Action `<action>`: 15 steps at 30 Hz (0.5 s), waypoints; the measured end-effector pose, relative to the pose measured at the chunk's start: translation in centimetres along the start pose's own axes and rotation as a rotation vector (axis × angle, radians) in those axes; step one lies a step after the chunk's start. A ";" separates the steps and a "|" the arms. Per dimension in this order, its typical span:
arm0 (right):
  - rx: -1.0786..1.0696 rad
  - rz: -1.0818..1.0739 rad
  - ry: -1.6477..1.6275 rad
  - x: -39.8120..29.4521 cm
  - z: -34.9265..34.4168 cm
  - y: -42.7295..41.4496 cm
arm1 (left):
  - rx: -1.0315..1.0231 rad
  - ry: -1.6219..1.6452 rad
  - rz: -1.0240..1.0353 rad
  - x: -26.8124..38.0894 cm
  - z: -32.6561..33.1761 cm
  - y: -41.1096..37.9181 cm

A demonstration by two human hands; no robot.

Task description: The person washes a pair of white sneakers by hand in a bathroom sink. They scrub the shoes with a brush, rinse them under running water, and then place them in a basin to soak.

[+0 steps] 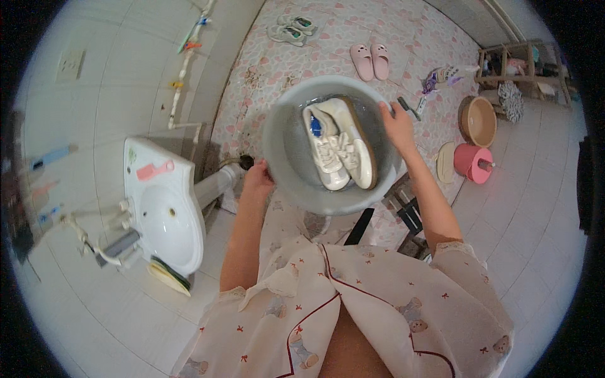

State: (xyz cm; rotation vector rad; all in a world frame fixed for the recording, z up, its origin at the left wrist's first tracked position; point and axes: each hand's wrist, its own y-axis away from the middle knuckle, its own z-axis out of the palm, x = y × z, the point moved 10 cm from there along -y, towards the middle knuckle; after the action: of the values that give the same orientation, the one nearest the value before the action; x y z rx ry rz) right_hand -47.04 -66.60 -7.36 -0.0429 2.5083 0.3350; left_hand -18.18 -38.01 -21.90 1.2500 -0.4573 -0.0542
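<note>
A round grey plastic basin [288, 184] is in front of me, and a pair of white lace-up shoes [338, 146] lies in it, side by side, with what looks like water around them. My right hand [398, 125] grips the basin's right rim, thumb on top. At the left side of the basin is my left hand [259, 178], its fingers curled at the outer wall and partly hidden by it.
At left stands a white washbasin [194, 227] with a pink comb [155, 170] on it. Pink clogs [371, 62] and grey-white sneakers [292, 31] lie on the tiled floor beyond. At right are a brown basin [479, 122], a pink bucket [470, 162], a brush [408, 108] and a wooden rack [520, 80].
</note>
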 end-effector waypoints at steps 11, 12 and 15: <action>-0.096 0.293 0.108 26.4 15.3 -5.6 | -0.207 -0.402 -0.027 -6.2 9.3 -26.1; -0.149 0.310 0.123 28.4 17.1 -7.1 | -0.208 -0.441 0.022 -6.5 10.2 -29.8; -0.165 0.256 0.111 35.4 26.3 -9.9 | -0.381 -0.574 0.081 -7.4 10.4 -36.7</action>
State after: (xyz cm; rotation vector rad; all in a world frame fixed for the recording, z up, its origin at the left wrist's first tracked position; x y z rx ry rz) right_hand -60.15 -68.06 -50.59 0.2000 2.5935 0.6607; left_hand -21.09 -57.21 -55.49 0.8249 -0.9450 -0.4202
